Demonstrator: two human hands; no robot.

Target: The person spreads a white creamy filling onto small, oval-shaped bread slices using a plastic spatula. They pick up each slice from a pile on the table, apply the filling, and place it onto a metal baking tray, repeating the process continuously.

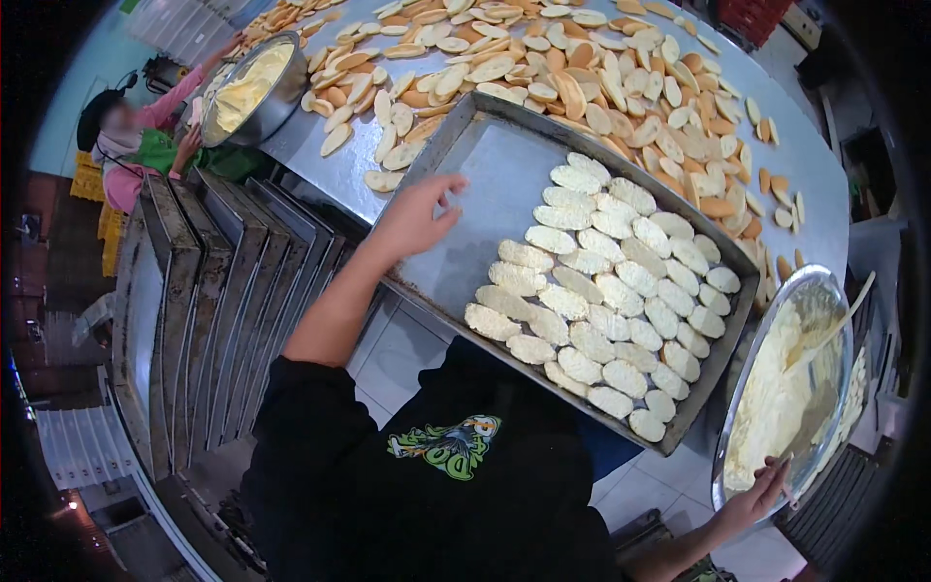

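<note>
A deep metal baking tray lies in front of me, its right and middle part covered with rows of flat oval bread slices coated in pale cream. My left hand hangs over the tray's left end, fingers apart and holding nothing. At the lower right, my right hand is by the near rim of a large metal bowl. It grips a small utensil with a pinkish handle; most of that utensil is hidden. Pale cream fills much of the bowl, and a long-handled spatula rests in it.
Loose bread slices are heaped across the metal table beyond the tray. Upright baking trays stand in a row at my left. Another person is at the far left beside a second bowl of cream.
</note>
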